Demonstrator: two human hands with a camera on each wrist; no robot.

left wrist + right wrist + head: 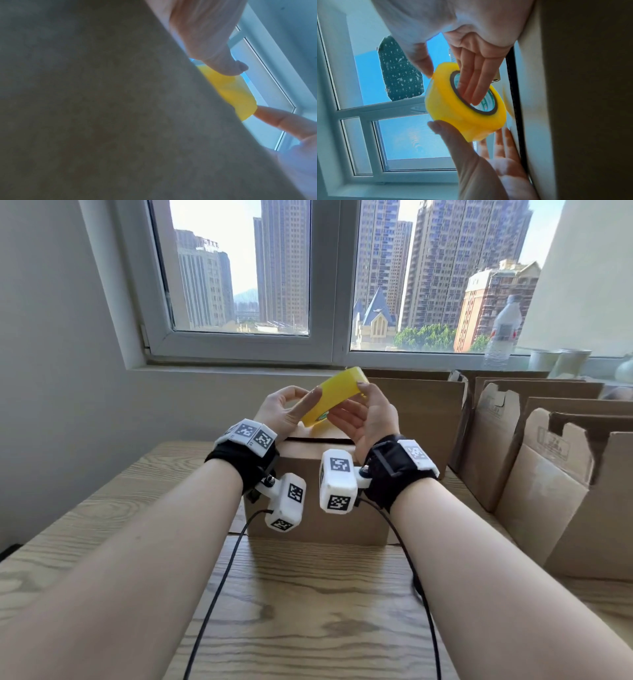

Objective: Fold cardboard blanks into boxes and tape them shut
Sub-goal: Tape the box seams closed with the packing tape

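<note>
Both hands (pixel 291 409) (pixel 368 419) are gripping the tape (pixel 330 397) above the box (pixel 315 474), thumbs probing for the end; risk: it's tearing narrow or resticking, since no loose tab shows.

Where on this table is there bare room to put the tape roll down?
Bare wood lies left of the box, towards the wall, and in front of it between the forearms, though cables cross there. The right side is crowded with upright cardboard blanks. Both hands hold the tape roll.
</note>
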